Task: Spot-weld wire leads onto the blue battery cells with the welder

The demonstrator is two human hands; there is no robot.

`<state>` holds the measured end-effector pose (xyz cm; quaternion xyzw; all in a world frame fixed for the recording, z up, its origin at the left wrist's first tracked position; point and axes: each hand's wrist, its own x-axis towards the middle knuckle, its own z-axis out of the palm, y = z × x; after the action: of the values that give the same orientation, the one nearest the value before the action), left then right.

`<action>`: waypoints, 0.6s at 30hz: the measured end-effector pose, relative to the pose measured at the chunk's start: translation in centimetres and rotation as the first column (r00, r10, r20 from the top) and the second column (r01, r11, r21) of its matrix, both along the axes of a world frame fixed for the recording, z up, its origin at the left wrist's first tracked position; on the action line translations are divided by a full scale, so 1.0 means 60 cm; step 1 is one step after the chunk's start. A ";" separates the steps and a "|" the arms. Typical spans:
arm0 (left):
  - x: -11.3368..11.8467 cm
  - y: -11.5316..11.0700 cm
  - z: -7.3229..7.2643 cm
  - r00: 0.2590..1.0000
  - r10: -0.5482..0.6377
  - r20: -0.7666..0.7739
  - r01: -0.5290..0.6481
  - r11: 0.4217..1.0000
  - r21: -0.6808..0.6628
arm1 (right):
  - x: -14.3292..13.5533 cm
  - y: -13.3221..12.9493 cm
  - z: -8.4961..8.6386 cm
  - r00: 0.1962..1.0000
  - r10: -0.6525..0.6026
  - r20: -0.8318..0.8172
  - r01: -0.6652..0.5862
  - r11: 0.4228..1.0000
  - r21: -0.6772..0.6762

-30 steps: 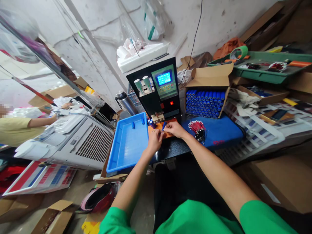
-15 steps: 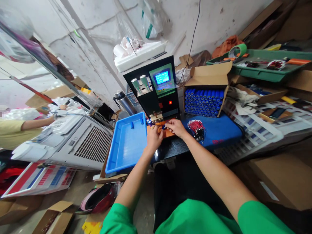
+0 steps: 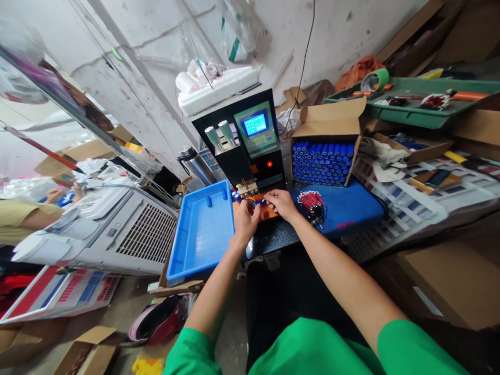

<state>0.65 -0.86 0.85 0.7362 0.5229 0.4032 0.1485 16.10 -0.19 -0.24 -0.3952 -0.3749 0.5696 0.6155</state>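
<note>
My left hand (image 3: 247, 217) is closed around a small blue cylindrical battery cell (image 3: 257, 203), just in front of a black spot welder (image 3: 250, 169) with a lit blue screen. Close by on the right, the fingers of my right hand (image 3: 282, 204) pinch together at the cell's far end; whatever small piece is between them is too small to name. Both hands are over an orange work plate (image 3: 269, 212) beneath the welder's electrodes (image 3: 247, 187). Another blue cell (image 3: 236, 196) stands just left of the electrodes. A bundle of red and black wires (image 3: 312, 204) lies to the right.
To the left, a blue tray (image 3: 199, 234) holds two blue cells. An open carton (image 3: 326, 159) packed with blue cells stands on a blue mat (image 3: 359, 203) at right. A metal flask (image 3: 197, 165) is behind the tray. Another person's arm (image 3: 29, 216) shows at far left.
The blue cell between my hands now shows more plainly, and my left fingers have shifted around it. The view has swung slightly. At far left, the other person's hand has moved back.
</note>
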 end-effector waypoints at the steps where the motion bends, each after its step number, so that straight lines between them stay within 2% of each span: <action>1: 0.001 -0.002 0.001 1.000 -0.018 0.025 0.018 1.000 0.005 | 0.000 0.000 0.001 1.000 0.004 -0.002 -0.004 1.000 -0.001; 6: 0.005 -0.007 0.004 0.994 -0.060 0.091 0.060 0.998 0.002 | -0.002 -0.002 0.007 1.000 0.016 0.010 -0.015 0.999 -0.035; 11: -0.002 -0.010 0.010 0.984 0.059 0.170 -0.060 0.998 -0.001 | -0.005 -0.004 0.022 0.998 -0.048 0.044 0.050 0.997 -0.060; 14: -0.008 -0.006 0.014 0.983 0.091 0.158 -0.091 0.996 -0.010 | -0.010 0.001 0.036 0.995 -0.064 0.079 0.068 0.996 -0.055; 18: -0.012 0.006 0.011 0.991 0.056 0.121 -0.049 0.997 -0.053 | -0.019 0.007 0.043 0.993 -0.067 0.097 0.077 0.991 -0.109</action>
<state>-0.04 -0.48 1.49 0.6922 0.5420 0.4380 0.1879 14.93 0.22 2.36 -0.4687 -0.3561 0.5481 0.5942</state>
